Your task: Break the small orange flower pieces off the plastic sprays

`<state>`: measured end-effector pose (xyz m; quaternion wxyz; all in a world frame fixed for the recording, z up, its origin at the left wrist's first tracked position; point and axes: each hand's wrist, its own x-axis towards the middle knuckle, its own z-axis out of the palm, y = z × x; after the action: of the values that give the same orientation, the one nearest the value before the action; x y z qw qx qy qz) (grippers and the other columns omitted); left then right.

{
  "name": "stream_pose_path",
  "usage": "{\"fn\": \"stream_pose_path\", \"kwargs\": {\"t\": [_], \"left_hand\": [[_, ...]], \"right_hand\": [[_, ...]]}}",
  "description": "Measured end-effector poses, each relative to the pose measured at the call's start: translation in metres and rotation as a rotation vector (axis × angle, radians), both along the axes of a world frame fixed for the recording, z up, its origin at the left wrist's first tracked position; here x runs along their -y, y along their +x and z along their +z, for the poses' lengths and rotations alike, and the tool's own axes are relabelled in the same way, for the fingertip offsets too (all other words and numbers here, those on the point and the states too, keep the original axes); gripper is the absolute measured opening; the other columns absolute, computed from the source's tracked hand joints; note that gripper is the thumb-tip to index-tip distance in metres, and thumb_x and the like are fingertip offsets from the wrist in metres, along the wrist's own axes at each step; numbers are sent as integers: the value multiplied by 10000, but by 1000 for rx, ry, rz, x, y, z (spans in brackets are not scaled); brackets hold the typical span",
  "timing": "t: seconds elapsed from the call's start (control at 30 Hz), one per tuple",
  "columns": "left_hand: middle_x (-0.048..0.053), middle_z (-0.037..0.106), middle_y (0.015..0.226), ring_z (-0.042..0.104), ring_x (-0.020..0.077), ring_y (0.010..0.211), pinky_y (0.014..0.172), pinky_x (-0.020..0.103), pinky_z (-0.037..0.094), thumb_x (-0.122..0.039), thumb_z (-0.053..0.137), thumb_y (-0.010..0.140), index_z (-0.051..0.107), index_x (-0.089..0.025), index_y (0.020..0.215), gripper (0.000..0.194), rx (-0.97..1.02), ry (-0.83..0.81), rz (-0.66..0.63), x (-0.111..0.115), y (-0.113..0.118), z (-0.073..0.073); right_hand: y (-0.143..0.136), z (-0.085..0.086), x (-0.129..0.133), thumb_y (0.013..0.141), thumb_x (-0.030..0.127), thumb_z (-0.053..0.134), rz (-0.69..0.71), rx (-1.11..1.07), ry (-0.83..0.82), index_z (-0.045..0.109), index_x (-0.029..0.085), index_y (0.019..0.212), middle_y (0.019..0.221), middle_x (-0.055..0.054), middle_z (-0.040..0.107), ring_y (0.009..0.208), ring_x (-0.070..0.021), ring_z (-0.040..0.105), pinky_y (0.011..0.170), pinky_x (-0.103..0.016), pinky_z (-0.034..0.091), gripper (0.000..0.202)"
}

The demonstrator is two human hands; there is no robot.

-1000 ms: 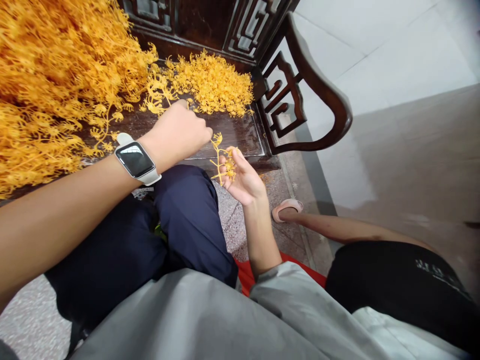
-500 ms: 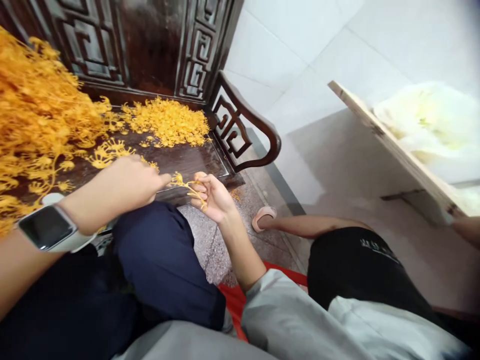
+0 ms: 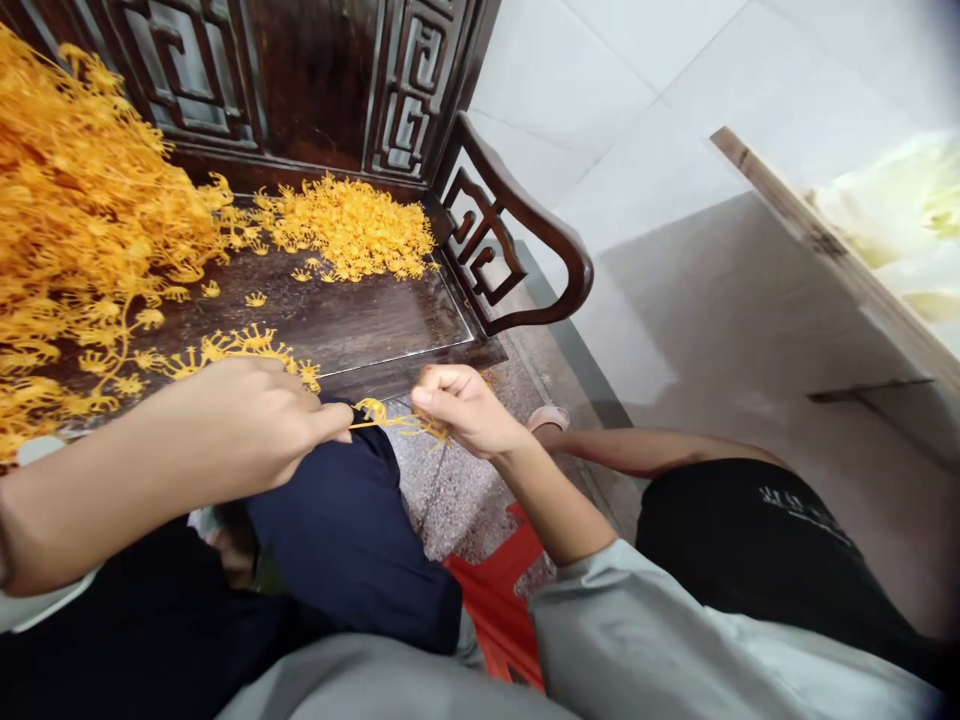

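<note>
The left hand point(image 3: 255, 425) and right hand point(image 3: 469, 410) are pinching a yellow floral sprig point(image 3: 372, 409) between them, near the wooden surface point(image 3: 390, 318).

Left hand point(image 3: 255, 425): most fingers tucked behind its back, out of my sight. Right hand point(image 3: 469, 410): palm hidden, curled fingers covering part of yellow sprig point(image 3: 371, 408); sprig's finer branches blurred, too thin to count. Big heap point(image 3: 82, 200) runs out of view at left. Pale wristband point(image 3: 56, 603) cut off there too. Neighbour's shoe point(image 3: 550, 416) half-covered by right wrist. Lettering on black shorts point(image 3: 720, 540) too small to read.
</note>
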<state>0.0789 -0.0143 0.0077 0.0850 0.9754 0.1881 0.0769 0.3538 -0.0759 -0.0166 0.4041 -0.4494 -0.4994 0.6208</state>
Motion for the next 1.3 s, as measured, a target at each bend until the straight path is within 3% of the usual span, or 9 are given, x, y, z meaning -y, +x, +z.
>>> {"fn": "stream_pose_path", "kwargs": {"t": [0.1, 0.23, 0.57, 0.77, 0.87, 1.0, 1.1, 1.17, 1.3], "left_hand": [[11, 780, 716, 733, 280, 655, 621, 397, 485, -120, 639, 869, 776, -283, 935, 223, -77, 58, -73, 2, -8, 4], [9, 750, 677, 719, 270, 633, 617, 382, 469, -84, 652, 846, 764, -275, 911, 230, -159, 103, -18, 0, -17, 7], [13, 801, 749, 760, 260, 684, 622, 377, 476, -163, 617, 888, 773, -307, 957, 223, -203, -8, -21, 1, -15, 5], [13, 791, 732, 740, 264, 678, 640, 383, 475, -133, 632, 839, 775, -294, 925, 233, -267, -21, -45, 10, 4, 16], [24, 780, 727, 729, 273, 689, 642, 385, 459, -92, 651, 810, 750, -275, 898, 225, -296, 26, -51, 9, 0, 16], [36, 749, 725, 699, 239, 709, 627, 334, 365, -116, 596, 870, 760, -262, 956, 236, -362, 88, 52, -17, -49, -5], [47, 719, 739, 582, 202, 664, 622, 317, 205, -233, 526, 938, 766, -264, 1019, 255, -425, 270, 322, -36, -80, -23], [53, 682, 732, 543, 198, 662, 640, 326, 202, -246, 510, 956, 755, -245, 1011, 251, -404, 268, 312, -40, -83, -25], [57, 631, 704, 540, 210, 638, 638, 329, 228, -173, 487, 980, 744, -215, 1001, 261, -357, 159, 209, -31, -63, -14]], "right_hand": [[0, 6, 3, 900, 541, 857, -77, -74, 12, 425, 213, 610, 520, 100, 343, 465, -48, 259, 455, -216, 215, 616], [-4, 10, 2, 885, 489, 879, -105, -191, -55, 316, 233, 640, 555, 125, 189, 469, -41, 142, 435, -206, 141, 665], [4, 13, 2, 911, 498, 842, -165, -209, -165, 257, 247, 696, 580, 114, 204, 479, -46, 119, 424, -219, 89, 671], [5, 20, 7, 937, 476, 816, -204, -208, -145, 243, 253, 686, 554, 119, 180, 447, -42, 96, 397, -218, 74, 663], [31, 28, 3, 928, 453, 829, -321, -185, -79, 239, 255, 685, 560, 122, 146, 452, -47, 65, 391, -229, 61, 667], [103, 35, 2, 859, 394, 878, -608, -141, 82, 239, 238, 647, 577, 119, 45, 472, -66, -4, 377, -251, 24, 690], [133, 21, 9, 879, 347, 852, -638, -179, 4, 357, 226, 636, 568, 116, 146, 463, -64, 72, 377, -226, 105, 564], [127, -1, 11, 865, 299, 850, -616, -246, -112, 472, 211, 680, 584, 106, 311, 456, -40, 222, 391, -179, 214, 431], [80, -60, 3, 769, 150, 852, -599, -376, -392, 647, 179, 842, 767, 14, 683, 612, -53, 603, 509, -124, 477, 219]]}}
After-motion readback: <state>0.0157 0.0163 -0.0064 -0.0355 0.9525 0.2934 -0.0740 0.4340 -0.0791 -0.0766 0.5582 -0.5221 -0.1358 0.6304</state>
